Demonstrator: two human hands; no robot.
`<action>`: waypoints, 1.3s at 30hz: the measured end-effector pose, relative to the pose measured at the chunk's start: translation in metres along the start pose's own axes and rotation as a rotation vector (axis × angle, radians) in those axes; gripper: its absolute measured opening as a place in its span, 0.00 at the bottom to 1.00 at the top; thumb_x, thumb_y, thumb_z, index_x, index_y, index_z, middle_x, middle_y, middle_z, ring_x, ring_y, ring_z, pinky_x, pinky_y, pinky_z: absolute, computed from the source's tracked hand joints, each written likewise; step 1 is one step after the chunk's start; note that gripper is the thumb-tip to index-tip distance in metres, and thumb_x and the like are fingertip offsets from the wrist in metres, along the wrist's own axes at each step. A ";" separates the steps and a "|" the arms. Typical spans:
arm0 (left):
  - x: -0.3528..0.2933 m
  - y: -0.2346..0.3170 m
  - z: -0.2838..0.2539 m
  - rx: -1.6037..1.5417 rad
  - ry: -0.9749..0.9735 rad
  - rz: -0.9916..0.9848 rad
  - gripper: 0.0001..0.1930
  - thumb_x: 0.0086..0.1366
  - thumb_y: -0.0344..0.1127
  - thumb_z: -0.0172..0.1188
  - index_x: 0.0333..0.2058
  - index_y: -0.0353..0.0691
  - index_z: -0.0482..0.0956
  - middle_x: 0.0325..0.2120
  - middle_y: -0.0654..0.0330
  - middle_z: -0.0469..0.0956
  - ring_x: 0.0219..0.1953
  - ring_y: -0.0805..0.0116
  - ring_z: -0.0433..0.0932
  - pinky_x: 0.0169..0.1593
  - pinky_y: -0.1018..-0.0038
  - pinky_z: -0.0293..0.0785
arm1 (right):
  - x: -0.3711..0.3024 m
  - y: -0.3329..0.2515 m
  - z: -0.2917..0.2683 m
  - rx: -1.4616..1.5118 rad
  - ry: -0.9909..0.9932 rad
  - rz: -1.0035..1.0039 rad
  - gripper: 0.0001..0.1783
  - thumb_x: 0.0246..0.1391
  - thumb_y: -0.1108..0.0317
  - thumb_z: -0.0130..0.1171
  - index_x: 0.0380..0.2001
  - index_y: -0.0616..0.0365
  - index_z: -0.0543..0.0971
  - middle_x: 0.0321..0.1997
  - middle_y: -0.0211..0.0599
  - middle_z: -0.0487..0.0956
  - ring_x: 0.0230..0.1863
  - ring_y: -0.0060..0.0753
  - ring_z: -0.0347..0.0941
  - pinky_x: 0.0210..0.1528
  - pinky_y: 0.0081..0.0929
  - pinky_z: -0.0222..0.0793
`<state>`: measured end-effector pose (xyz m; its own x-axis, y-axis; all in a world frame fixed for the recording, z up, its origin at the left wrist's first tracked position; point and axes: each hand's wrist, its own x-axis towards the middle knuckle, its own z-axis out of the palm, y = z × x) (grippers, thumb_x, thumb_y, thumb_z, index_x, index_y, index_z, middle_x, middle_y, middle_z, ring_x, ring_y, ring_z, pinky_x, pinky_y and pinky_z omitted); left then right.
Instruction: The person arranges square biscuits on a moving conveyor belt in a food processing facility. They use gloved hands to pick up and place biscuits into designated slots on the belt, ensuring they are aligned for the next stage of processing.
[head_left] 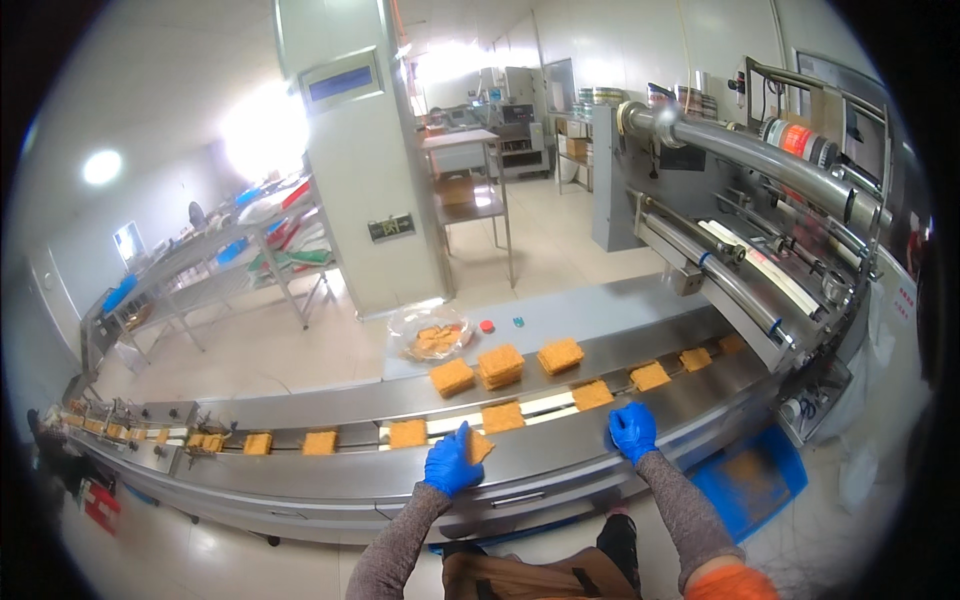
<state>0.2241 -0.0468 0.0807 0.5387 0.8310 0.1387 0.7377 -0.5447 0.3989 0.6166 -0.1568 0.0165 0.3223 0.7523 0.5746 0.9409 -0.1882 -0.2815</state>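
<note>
Left hand (452,462) around cracker (478,445)

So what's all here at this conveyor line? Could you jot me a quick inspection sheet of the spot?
Surface: long steel conveyor curving left to right, with a raised steel shelf behind it.
Job's things: orange-brown square pieces spaced along the belt, e.g. one; stacks on the shelf.
Clutter: clear bag of pieces and two small caps, red and blue, on the shelf.
Grippers: left hand, blue-gloved, holds one tilted piece; right hand, blue-gloved, rests on the conveyor's near edge, holding nothing.
Cables: nothing seen.
Surroundings: wrapping machine with steel rollers at right, blue bin on the floor, wire racks at left, a white pillar.
</note>
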 end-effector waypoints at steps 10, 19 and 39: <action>0.141 -0.083 -0.043 -0.027 0.159 0.057 0.43 0.52 0.43 0.70 0.65 0.35 0.63 0.58 0.40 0.72 0.59 0.44 0.73 0.62 0.58 0.70 | 0.007 -0.024 0.014 0.019 0.130 -0.022 0.03 0.46 0.68 0.60 0.22 0.52 0.77 0.24 0.45 0.75 0.29 0.54 0.71 0.32 0.51 0.62; 0.181 -0.047 -0.035 0.210 -0.053 -0.030 0.43 0.50 0.54 0.72 0.61 0.42 0.67 0.52 0.43 0.77 0.54 0.45 0.76 0.58 0.56 0.74 | 0.000 -0.002 0.021 -0.037 -0.015 0.089 0.07 0.48 0.65 0.60 0.30 0.53 0.82 0.26 0.44 0.77 0.32 0.53 0.74 0.35 0.51 0.64; 0.049 0.093 0.018 -0.064 -0.053 0.325 0.50 0.55 0.50 0.70 0.70 0.36 0.54 0.43 0.37 0.78 0.44 0.40 0.79 0.52 0.53 0.75 | 0.007 -0.122 0.033 1.070 -0.418 0.286 0.26 0.64 0.57 0.59 0.55 0.69 0.76 0.51 0.45 0.82 0.52 0.31 0.78 0.55 0.28 0.72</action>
<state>0.3260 -0.0587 0.1080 0.7631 0.6072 0.2215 0.4979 -0.7708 0.3974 0.5008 -0.1074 0.0297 0.2612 0.9541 0.1462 0.2102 0.0915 -0.9734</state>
